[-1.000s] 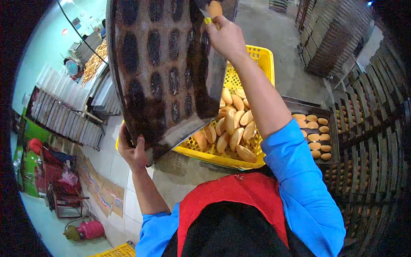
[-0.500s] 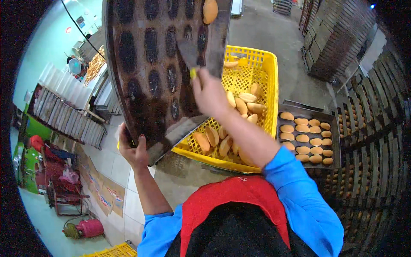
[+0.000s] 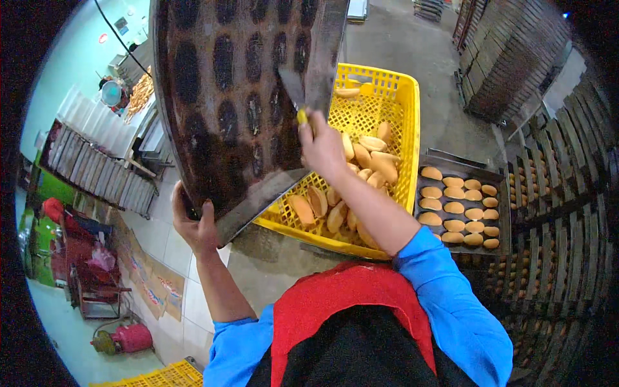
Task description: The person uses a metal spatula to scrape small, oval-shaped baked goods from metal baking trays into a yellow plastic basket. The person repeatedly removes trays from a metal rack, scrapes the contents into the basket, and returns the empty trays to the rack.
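Many stacked trays fill the right side of the frame. Next in size, we see the dark tray, tilted, running from the top edge down to the left of centre, its face patterned with rows of blackened ovals. Partly behind it, at the centre, we have the yellow crate. Right of centre is the second tray, smaller in view, with bread laid out in rows.

Our left hand, left of centre, has its fingers closed around the dark tray's lower corner. Our right hand, near the centre, has its fingers wrapped around the yellow handle of a scraper; its blade points up over the tray's face, and we cannot tell whether it touches. Smallest are the bread rolls, lying loose inside the crate, mostly toward its lower part.
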`<state>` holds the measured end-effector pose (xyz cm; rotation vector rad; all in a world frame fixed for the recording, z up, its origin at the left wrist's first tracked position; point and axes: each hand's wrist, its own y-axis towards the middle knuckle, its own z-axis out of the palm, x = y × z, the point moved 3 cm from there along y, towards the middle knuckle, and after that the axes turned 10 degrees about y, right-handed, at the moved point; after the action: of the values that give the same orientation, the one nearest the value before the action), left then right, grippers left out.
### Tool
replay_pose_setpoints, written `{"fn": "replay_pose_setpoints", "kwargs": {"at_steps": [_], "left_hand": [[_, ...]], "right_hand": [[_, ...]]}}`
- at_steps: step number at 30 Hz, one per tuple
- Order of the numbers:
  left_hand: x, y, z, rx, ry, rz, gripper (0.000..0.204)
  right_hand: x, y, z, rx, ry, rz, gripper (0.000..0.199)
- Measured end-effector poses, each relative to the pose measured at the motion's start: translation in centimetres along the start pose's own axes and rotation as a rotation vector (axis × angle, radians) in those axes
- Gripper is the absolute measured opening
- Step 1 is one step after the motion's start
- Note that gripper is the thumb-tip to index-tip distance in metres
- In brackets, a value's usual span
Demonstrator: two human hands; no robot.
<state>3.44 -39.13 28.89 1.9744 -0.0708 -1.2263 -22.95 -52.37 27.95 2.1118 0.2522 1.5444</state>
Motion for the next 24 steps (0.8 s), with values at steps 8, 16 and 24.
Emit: {"fn": "replay_pose_setpoints", "kwargs": {"at_steps": [8, 16, 24], "left_hand": [[-0.1, 0.5, 1.5, -0.033, -0.049, 0.002, 0.055], [-0.7, 0.9, 4.0, -0.048, -0.163, -0.111, 0.054], [-0.5, 2.0, 6.2, -0.036, -0.131, -0.101, 0.052]], "right_hand": [[1.6, -0.4, -0.1, 0.054, 0.057, -0.052, 0.028], [3.1, -2.0, 0.8, 0.068, -0.262, -0.126, 0.027], [4.5, -6.9, 1.1, 0.286, -0.367, -0.356, 0.043]]}}
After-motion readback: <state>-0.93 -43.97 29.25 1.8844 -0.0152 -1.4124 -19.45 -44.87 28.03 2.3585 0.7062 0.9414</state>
